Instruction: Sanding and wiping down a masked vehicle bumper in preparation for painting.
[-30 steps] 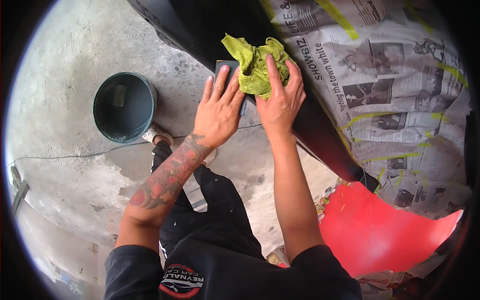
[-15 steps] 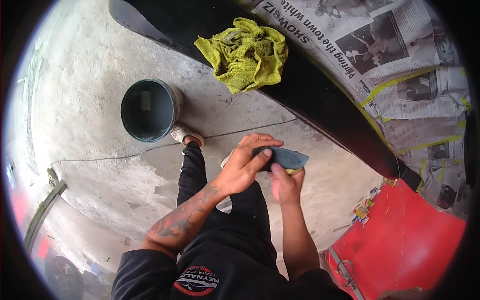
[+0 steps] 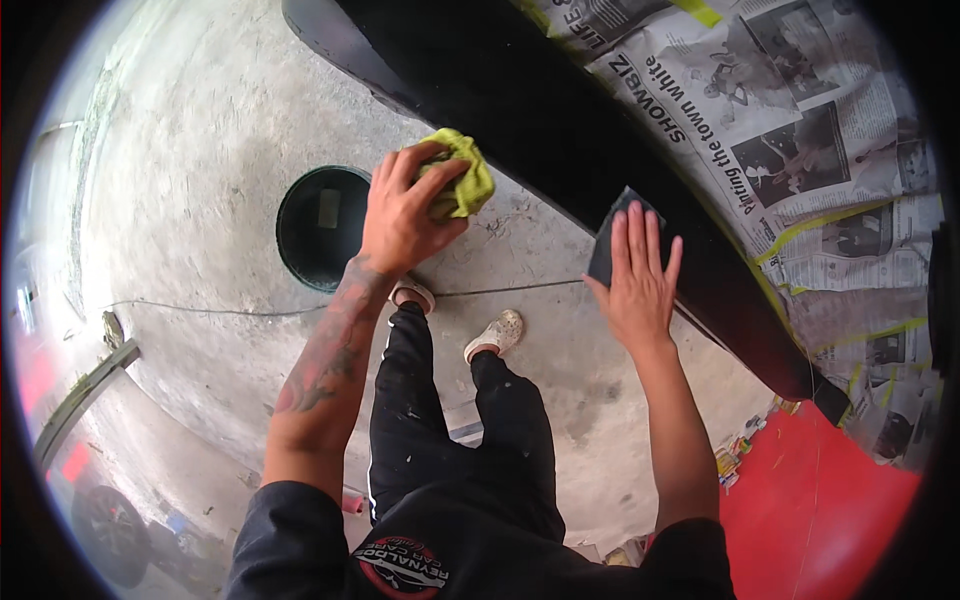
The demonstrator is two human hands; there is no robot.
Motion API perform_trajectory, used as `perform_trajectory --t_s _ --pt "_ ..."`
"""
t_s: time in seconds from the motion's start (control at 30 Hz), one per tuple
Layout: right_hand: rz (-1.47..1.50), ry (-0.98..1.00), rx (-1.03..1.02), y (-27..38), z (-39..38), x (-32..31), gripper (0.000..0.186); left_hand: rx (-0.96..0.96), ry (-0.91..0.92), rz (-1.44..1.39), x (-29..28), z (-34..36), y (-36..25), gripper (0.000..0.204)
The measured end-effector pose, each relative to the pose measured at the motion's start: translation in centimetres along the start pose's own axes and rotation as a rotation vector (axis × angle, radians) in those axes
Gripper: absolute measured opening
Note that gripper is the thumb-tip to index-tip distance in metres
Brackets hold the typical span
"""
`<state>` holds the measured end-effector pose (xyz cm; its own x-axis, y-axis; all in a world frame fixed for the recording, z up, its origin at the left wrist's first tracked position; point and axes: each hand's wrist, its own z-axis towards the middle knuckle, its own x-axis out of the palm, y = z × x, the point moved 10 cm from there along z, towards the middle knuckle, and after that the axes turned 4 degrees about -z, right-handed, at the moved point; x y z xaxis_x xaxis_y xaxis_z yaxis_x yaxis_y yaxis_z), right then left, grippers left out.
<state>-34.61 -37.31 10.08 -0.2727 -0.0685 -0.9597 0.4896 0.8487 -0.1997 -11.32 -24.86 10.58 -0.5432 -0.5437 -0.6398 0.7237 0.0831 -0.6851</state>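
Observation:
A crumpled yellow-green cloth (image 3: 466,188) is bunched under the curled fingers of my left hand (image 3: 408,205), at the near edge of a long black panel (image 3: 560,120). On that panel farther right lies a dark grey sheet of sandpaper (image 3: 607,245). My right hand (image 3: 643,275) rests flat over it, fingers straight and slightly apart, thumb out at the sheet's lower left. Whatever backs the sandpaper is hidden beneath the sheet and my palm.
Newspaper sheets (image 3: 700,110) edged with yellow-green tape cover the area beyond the panel. A dark bucket (image 3: 300,235) stands on the concrete floor (image 3: 200,180), left of my feet. A thin cable (image 3: 220,312) crosses the floor. At lower right is a red surface (image 3: 820,500).
My hands have parted. The left has left the sandpaper and taken the cloth, drawing it toward the panel's near edge. The right has moved up and right, laying the sandpaper on the panel.

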Motion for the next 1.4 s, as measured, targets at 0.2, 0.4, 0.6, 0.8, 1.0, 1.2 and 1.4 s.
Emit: perform_trajectory --t_s 0.2,0.4,0.6,0.8,1.0,1.2,1.4 --pt "-0.146 -0.320 -0.265 9.2 16.6 -6.8 0.083 -0.536 -0.071 -0.182 -4.4 -15.0 9.3 0.052" --pt "-0.221 -0.397 -0.245 12.4 19.6 -9.1 0.074 -0.698 -0.207 -0.379 -4.7 -22.6 14.3 0.045" --pt "-0.392 -0.264 -0.199 10.1 15.7 -7.8 0.068 -0.797 -0.388 -0.528 -2.3 -24.9 16.8 0.045" --pt "-0.136 -0.445 -0.419 12.0 19.3 -9.0 0.050 -0.593 -0.511 -0.671 2.4 -19.0 17.9 0.045" --pt "-0.062 -0.577 -0.433 11.3 18.3 -8.7 0.045 -0.529 -0.595 -0.617 4.6 -20.1 20.7 0.044" --pt "-0.382 -0.871 -0.542 15.9 19.2 -11.1 0.039 -0.466 -0.580 -0.674 1.8 -19.5 19.7 0.044" --pt "-0.490 -0.728 -0.403 14.0 20.4 -9.6 0.044 -0.401 -0.747 -0.742 -2.8 -20.3 17.7 0.043"
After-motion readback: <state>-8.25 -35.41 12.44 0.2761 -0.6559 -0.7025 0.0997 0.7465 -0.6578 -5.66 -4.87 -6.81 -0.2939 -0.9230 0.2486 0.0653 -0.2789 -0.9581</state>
